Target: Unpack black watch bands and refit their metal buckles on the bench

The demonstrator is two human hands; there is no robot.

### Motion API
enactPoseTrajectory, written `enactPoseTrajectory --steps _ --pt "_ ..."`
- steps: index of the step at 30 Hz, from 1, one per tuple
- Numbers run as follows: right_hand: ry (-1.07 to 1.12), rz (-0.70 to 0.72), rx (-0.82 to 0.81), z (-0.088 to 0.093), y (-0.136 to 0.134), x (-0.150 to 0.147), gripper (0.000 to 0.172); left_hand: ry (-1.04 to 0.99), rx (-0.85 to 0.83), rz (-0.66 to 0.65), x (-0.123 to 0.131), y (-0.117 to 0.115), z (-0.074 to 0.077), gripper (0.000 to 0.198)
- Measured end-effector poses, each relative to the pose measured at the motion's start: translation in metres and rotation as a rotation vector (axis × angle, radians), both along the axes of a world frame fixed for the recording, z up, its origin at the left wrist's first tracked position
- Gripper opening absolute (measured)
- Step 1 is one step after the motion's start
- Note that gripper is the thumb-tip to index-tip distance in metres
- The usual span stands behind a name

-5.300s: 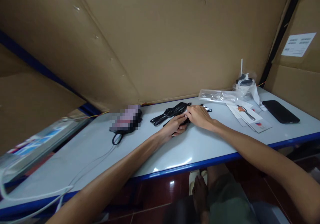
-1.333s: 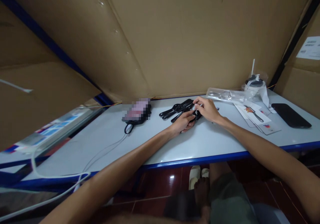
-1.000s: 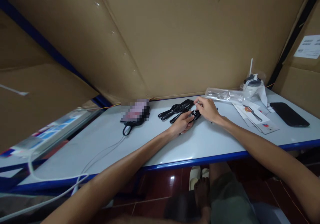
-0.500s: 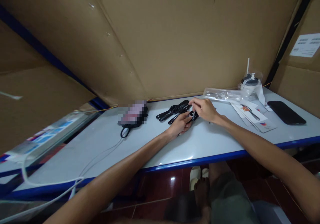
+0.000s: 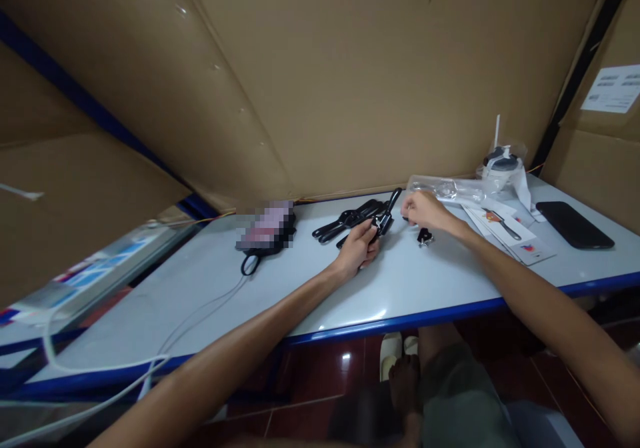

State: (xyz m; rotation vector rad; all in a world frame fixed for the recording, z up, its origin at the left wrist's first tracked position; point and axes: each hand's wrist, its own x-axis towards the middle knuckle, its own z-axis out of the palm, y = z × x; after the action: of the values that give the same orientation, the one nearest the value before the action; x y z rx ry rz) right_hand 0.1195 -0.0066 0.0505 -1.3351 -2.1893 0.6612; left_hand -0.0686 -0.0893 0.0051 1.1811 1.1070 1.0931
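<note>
My left hand [image 5: 358, 245] is wrapped round a black-handled tool [image 5: 385, 220]. Its glossy handle points up and to the right, and a bit of shiny metal shows by my fingers. To the right of it, my right hand [image 5: 420, 209] is closed in a pinch, with a small dark piece at the fingertips that is too small to name. Below that hand a small black and metal part [image 5: 425, 237] lies on the table. Several glossy black-handled tools [image 5: 334, 228] lie in a pile behind and left of my left hand.
On the white table [image 5: 200, 315] sit a blurred-out device with a black loop [image 5: 250, 263], clear plastic packaging [image 5: 445, 188], printed cards [image 5: 505, 229], a black phone [image 5: 575, 225] and a bagged cup with a straw [image 5: 501, 168]. A cardboard wall [image 5: 340, 88] rises behind.
My right hand has come away from the tool and shifted right. The tool's handle now sticks up from my left hand. The small black and metal part has come into fuller view.
</note>
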Motion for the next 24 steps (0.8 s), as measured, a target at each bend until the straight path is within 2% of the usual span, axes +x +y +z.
enactPoseTrajectory --steps 3,5,10,16,19,22,24 --pt "0.118 0.145 -0.386 -0.003 -0.002 -0.003 0.008 0.002 0.026 0.013 0.0 -0.001 -0.001 0.027" --pt "0.226 0.184 -0.485 -0.006 -0.005 -0.007 0.01 0.023 0.047 0.005 0.001 -0.001 -0.001 0.025" --pt "0.345 0.212 -0.536 -0.012 -0.006 -0.011 0.022 0.033 0.057 0.0 0.002 -0.001 -0.002 0.026" --pt "0.29 0.204 -0.506 -0.008 -0.007 -0.012 0.025 0.045 0.061 0.025 0.002 -0.002 -0.002 0.024" --pt "0.137 0.177 -0.4 -0.004 -0.007 -0.01 0.024 0.059 0.045 0.034 0.003 -0.001 -0.003 0.022" --pt "0.011 0.075 0.013 -0.002 -0.008 -0.006 0.011 0.059 0.013 0.056 0.004 0.0 -0.002 0.02" --pt "0.006 0.093 0.269 -0.002 -0.011 -0.004 0.013 0.056 -0.002 0.057 0.004 0.001 -0.001 0.019"
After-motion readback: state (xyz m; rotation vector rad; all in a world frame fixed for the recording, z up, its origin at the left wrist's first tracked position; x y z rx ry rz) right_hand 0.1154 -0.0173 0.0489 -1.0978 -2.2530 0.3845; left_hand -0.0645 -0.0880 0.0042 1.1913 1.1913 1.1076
